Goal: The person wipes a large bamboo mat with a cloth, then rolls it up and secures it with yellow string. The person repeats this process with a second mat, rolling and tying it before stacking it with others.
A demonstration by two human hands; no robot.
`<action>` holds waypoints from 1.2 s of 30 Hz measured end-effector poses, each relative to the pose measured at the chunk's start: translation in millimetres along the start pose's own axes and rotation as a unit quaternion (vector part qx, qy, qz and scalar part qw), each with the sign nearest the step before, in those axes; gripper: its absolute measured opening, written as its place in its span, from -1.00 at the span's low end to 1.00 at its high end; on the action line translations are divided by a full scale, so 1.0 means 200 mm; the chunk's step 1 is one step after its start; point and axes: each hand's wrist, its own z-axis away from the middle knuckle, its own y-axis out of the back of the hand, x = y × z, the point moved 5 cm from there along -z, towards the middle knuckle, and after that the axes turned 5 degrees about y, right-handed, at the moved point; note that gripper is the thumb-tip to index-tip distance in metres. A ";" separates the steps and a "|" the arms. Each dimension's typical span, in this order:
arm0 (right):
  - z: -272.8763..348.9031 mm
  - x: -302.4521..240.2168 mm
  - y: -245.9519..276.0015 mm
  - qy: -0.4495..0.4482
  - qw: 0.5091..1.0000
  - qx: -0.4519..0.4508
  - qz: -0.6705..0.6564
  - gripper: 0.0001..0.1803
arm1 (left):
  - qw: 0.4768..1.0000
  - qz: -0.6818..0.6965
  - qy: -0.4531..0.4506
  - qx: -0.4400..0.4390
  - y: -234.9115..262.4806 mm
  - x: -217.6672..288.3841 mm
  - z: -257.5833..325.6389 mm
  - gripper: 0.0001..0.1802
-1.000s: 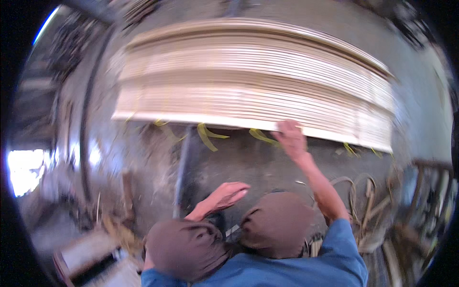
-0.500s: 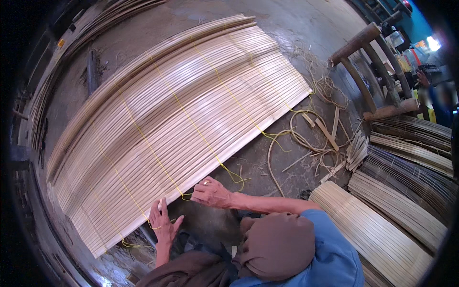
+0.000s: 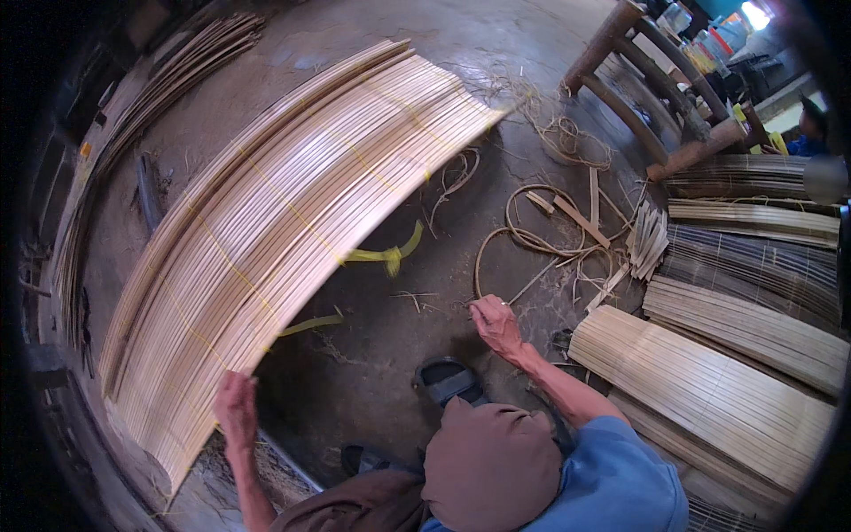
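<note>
A large pale blind of thin wooden slats [image 3: 292, 208], tied across with yellow cords, spreads over the left half of the view and curves upward at its near edge. My left hand [image 3: 236, 410] is closed on that edge near its left end; the fingertips are partly hidden. Loose yellow cord ends [image 3: 390, 255] hang from the edge and look smeared by motion. My right hand [image 3: 496, 324] is apart from the blind, over the floor, with its fingers pinched together. Whatever lies between them is too small to make out.
A coiled cane strip [image 3: 519, 232] and wood scraps [image 3: 650, 239] lie on the floor at right. Stacked slat bundles [image 3: 700, 390] fill the right side. A wooden stand [image 3: 620, 124] is at the upper right, and a dark sandal [image 3: 450, 383] is below my right hand.
My right hand has left the blind's edge and moved right. My left hand has shifted left and closed on the edge. The blind's near edge has lifted away, and its cord ends swing.
</note>
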 end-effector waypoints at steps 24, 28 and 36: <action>0.03 -0.45 -0.40 0.273 0.930 -0.246 0.027 -0.71 | 0.998 0.012 0.056 0.032 -0.82 0.20 0.88 -0.69; -0.03 -0.38 -0.50 0.245 0.934 -0.259 0.018 -0.73 | 0.998 0.021 0.046 0.033 -0.88 0.20 0.86 -0.57; 0.01 -0.36 -0.47 0.330 0.927 -0.179 0.018 -0.54 | 0.993 -0.021 -0.027 0.111 -0.88 0.19 0.86 -0.46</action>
